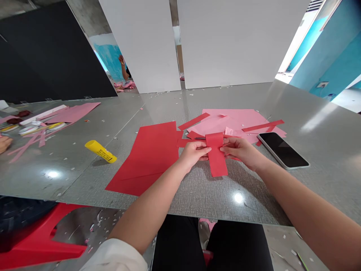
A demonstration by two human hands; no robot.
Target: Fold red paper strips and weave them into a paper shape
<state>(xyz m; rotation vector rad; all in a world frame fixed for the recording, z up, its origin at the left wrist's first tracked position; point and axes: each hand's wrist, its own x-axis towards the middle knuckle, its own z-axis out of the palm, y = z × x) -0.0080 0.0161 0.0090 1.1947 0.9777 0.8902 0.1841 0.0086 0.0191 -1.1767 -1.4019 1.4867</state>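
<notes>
Both my hands hold a folded red paper strip (pixel 216 158) near the middle of the metal-topped table (pixel 225 195). My left hand (pixel 194 154) pinches its left side, and my right hand (pixel 238 148) grips its right side. A second red strip (pixel 187 142) runs sideways behind it, partly hidden by my fingers. To the left lies a large red paper sheet (pixel 143 158). Behind my hands is a pink paper sheet (pixel 234 121), with loose red strips (pixel 194 121) on it. A black-screened smartphone (pixel 282 150) lies beyond my right hand.
A yellow glue stick (pixel 100 151) lies left of the red sheet. Further left are pink strips (pixel 72 114), tape rolls (pixel 28 130) and a co-worker's hand (pixel 4 144). Paper scraps dot the table. White panels (pixel 237 37) stand behind it, and a red plastic stool (pixel 36 241) sits below left.
</notes>
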